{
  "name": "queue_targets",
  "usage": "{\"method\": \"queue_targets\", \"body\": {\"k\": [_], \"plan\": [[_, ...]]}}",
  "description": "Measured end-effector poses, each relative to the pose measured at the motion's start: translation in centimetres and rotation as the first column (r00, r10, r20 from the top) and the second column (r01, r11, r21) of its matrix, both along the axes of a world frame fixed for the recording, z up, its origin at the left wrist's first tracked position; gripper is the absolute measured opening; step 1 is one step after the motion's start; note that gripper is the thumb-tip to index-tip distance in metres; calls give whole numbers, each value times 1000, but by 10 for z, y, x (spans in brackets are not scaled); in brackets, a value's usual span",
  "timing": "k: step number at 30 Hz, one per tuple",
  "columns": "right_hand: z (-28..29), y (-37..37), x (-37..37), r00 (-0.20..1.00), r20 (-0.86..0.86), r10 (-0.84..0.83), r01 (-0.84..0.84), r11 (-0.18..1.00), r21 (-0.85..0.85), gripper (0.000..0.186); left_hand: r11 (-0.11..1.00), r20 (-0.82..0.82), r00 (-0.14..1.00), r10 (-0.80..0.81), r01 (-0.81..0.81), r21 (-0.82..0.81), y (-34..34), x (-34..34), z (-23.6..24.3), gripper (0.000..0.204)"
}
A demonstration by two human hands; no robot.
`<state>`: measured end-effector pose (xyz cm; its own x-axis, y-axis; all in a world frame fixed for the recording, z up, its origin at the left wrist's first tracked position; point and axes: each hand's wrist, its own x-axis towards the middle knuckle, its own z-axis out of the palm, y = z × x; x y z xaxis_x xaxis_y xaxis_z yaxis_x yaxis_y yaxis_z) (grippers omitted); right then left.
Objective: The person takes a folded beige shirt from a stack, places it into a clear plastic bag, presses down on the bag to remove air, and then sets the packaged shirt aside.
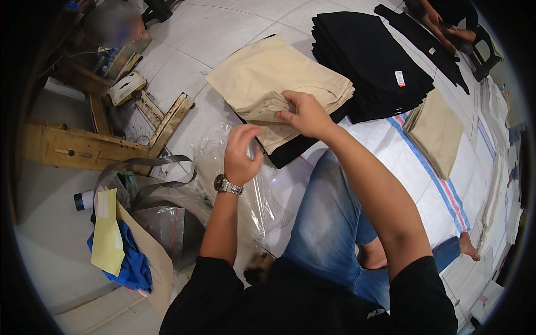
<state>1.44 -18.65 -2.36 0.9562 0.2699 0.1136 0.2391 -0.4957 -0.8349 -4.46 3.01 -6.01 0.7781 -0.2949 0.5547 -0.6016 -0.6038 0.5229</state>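
Note:
A stack of folded beige garments (pixel 262 61) lies in front of me, on top of black cloth (pixel 285 153). My right hand (pixel 307 114) reaches over its near side, thumb and index finger pinched on the gathered edge of the top beige garment. Its lower part hangs in soft folds under that grip. Just left of the stack is my left hand (pixel 243 156), a watch on its wrist. Its fingers are loosely curled, with the thumb apart from them and nothing visible between. The fingertips are close to the beige edge; whether they touch it I cannot tell.
A tall pile of black garments (pixel 363 61) stands right of the beige stack. More folded beige garments (pixel 438 131) rest on a white striped sheet (pixel 413 173). Clear plastic bags (pixel 245 190) lie left of my knees. A wooden frame (pixel 84 148) is farther left. Another person (pixel 441 22) sits far right.

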Motion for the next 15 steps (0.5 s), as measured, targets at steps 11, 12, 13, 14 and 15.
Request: {"method": "queue_targets", "body": {"k": [11, 12, 13, 14, 15], "plan": [[0, 5, 8, 999, 49, -24, 22, 999, 48, 41, 994, -80, 997, -18, 9, -108, 2, 29, 13, 13], [-2, 4, 8, 999, 28, -39, 37, 998, 58, 42, 996, -64, 998, -15, 9, -94, -1, 34, 17, 13], [3, 4, 6, 998, 11, -57, 56, 996, 68, 43, 997, -45, 999, -17, 13, -80, -4, 39, 18, 13], [8, 3, 4, 997, -5, -79, 79, 994, 79, 45, 997, -33, 999, -20, 18, -70, -3, 39, 17, 12], [13, 2, -2, 999, -3, 54, -54, 998, -42, 47, 998, -19, 999, -28, 26, -59, 2, 34, 14, 12]]}}
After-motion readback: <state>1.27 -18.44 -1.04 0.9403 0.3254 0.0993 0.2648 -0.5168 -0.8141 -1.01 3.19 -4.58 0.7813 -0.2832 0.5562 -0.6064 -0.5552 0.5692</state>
